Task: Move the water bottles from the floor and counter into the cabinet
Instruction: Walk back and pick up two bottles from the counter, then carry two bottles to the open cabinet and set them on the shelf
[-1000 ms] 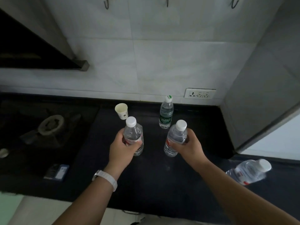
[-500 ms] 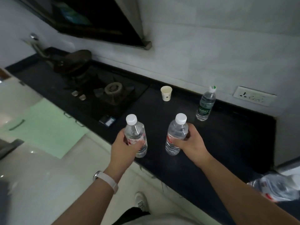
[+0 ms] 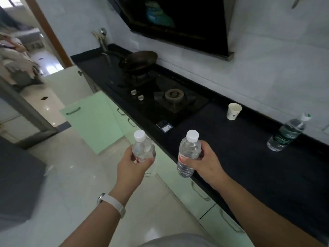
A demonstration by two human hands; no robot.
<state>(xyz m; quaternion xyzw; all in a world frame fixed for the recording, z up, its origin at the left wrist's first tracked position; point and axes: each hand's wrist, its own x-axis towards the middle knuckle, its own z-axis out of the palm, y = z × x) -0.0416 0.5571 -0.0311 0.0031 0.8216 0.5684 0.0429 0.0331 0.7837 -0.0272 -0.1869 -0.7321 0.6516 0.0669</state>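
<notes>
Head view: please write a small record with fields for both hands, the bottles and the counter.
left hand: grips clear bottle, cap up, off the counter
right hand: grips second clear bottle, cap up, by the counter edge
counter: green-label bottle and paper cup stand on it, apart
stove: pan on the far burner

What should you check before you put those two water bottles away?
1. Left hand grips clear white-capped plastic bottle: ok.
2. Right hand grips second clear white-capped bottle: ok.
3. Pale green cabinet door open: ok.
4. Space behind that door: cannot tell.
5. Green-labelled bottle off black counter: not ok.
</notes>
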